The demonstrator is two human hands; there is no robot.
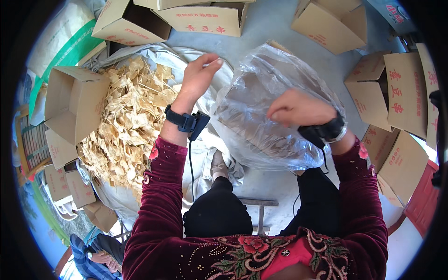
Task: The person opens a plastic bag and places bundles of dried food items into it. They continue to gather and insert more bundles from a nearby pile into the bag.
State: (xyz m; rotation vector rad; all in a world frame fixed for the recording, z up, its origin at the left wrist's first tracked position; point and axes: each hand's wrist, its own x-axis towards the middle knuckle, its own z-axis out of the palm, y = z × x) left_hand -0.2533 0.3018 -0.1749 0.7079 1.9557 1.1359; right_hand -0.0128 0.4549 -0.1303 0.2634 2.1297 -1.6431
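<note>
Between my legs and the boxes stands a cardboard box wrapped in or covered by a clear plastic bag [252, 115]. My right hand [297, 107] is over the bag's right part, slightly blurred, its fingers curled; whether it grips the film I cannot tell. Raised left of the bag is my left hand [204, 70], thumb and fingers close together near a small pale bit; a hold on it is not clear. A large heap of dried, pale yellow sheet-like pieces on thin sticks [129, 122] lies on a white cloth [206, 140] to my left.
Open cardboard boxes stand at the left [89, 108], top [206, 21], top right [329, 28] and right [406, 91]. A green and white sack [75, 45] is at the upper left. Another person's hands [105, 260] show at the lower left. A metal stool frame [260, 213] stands between my legs.
</note>
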